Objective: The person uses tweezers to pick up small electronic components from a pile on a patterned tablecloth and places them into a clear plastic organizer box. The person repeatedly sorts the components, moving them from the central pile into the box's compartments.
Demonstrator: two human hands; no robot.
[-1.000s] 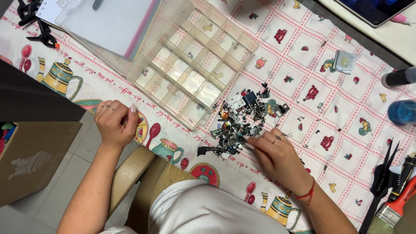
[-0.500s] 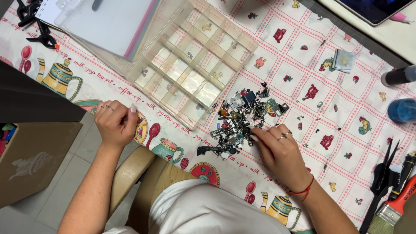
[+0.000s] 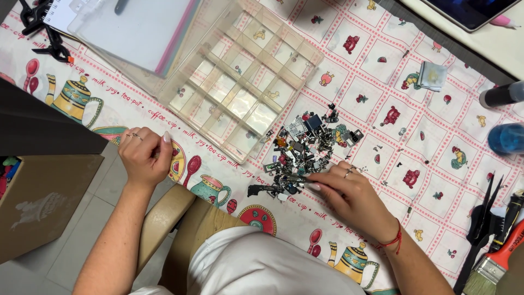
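Right hand [image 3: 353, 195] at the near edge of the pile of small dark parts [image 3: 307, 152] in the middle of the patterned tablecloth [image 3: 382, 87], fingers narrow and pinching into the pieces, exact piece not possible to tell; left hand [image 3: 145, 157] loosely curled at the table edge, holding nothing visible. Clear compartment box [image 3: 240, 82] just beside the pile, apparently all empty, so sorting judged hardly begun and the whole pile left. Around: notepad [image 3: 125, 27], black clamps [image 3: 41, 24], blue bottle [image 3: 505, 137], brush [image 3: 491, 267], nothing blocking the box.
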